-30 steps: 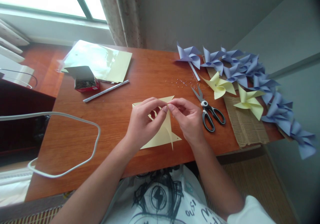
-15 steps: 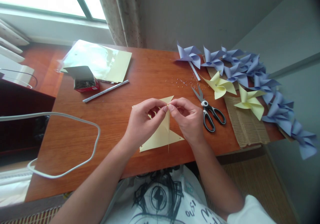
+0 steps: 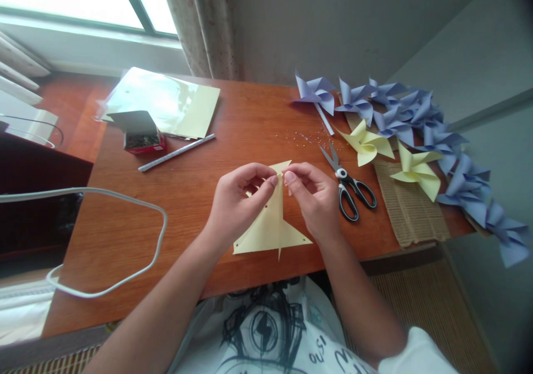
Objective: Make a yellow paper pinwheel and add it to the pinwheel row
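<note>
1. Fingers: our left hand (image 3: 237,204) and right hand (image 3: 316,199) both pinch the cut yellow paper (image 3: 270,227) near its centre, fingertips almost touching. Both are clenched on paper flaps.
2. The paper lies at 6 o'clock on the wooden table (image 3: 208,196), its near points resting flat and its top flap lifted.
3. Step, as we judge it: gathering cut corners to the centre, pinwheel style. The next move likely calls for a steady pinch that keeps the corners stacked.
4. Scissors (image 3: 350,188) lie just at 3 o'clock of our right hand; finished pinwheels (image 3: 412,124) sit at 2 o'clock; red box (image 3: 144,138) and stick (image 3: 177,151) sit at 10 o'clock.
5. Writing: shirt print is partly readable, digits unclear; the box label is too small.
</note>
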Motion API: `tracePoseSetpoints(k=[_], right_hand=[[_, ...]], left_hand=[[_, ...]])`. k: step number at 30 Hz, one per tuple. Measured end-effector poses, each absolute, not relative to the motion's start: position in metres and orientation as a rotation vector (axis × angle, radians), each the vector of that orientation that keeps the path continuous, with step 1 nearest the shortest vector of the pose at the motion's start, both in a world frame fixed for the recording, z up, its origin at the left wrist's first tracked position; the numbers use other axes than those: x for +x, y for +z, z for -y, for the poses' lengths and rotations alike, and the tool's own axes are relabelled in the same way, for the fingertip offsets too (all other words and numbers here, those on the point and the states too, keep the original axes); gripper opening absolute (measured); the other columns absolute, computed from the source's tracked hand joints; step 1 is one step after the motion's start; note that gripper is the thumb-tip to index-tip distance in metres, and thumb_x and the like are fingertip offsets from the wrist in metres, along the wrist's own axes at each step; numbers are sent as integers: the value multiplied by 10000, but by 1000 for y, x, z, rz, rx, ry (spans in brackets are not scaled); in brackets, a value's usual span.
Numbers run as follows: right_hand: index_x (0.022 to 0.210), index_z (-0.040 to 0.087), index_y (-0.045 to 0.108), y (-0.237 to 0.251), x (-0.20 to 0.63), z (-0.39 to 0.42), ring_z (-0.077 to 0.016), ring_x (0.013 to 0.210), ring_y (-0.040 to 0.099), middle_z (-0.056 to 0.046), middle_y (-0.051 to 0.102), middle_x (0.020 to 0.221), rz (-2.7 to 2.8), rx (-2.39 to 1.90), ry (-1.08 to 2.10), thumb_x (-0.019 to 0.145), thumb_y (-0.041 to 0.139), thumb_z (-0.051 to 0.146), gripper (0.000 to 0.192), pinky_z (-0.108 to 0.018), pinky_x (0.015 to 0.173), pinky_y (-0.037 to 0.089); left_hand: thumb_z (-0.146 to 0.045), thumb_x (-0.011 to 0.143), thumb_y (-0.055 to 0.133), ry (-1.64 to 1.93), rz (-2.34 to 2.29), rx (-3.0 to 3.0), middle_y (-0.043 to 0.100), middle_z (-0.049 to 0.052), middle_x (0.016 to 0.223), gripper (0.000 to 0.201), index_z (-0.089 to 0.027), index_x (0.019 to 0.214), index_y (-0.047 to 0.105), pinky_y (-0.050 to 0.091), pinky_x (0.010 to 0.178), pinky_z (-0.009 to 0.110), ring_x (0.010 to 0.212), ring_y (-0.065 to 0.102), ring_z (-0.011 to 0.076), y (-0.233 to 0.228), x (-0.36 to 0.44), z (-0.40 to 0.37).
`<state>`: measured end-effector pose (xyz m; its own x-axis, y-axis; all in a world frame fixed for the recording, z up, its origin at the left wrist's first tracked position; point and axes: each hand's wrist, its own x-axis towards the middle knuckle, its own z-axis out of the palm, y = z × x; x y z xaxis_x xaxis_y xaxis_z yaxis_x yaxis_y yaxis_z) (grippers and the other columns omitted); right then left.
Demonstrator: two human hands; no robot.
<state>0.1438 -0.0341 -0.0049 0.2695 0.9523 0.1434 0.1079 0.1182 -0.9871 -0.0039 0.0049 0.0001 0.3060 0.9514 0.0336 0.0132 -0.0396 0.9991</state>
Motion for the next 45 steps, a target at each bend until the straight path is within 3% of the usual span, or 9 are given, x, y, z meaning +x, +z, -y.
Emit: tracePoseSetpoints(k=[27,34,39,45], right_hand=[[838,218,667,4,149,32,-152,793,627,7,648,826,1419,-1359,757,944,625,245,117,-284,732,524],[1003,231,715,14,185,47,-190,902,682,-33,721,989,1446,-1576,555,952,612,269,121,-312,770,550],[1151,218,685,9,246,74,-280,954,689,-100,711,1060,1618,-2057,152,888,635,277,274,-435,877,551],[1254,223,615,-14,274,92,-334,1011,666,-130,685,1113,1745,-2249,117,837,641,281,422,-493,904,539]], left_hand=[[-261,851,729,1021,-965,1473,689,35,773,109,-161,834,691,485,597,240,668,610,134,-2,-5,-6],[-251,851,714,1005,-999,1475,676,27,733,101,-164,809,683,475,580,237,641,599,129,-1,-5,-6],[-257,853,711,997,-991,1444,683,31,752,97,-173,813,684,488,586,236,659,608,136,0,-6,-6],[-272,844,723,990,-980,1439,684,34,757,112,-172,814,683,494,583,233,658,616,136,-1,-5,-6]])
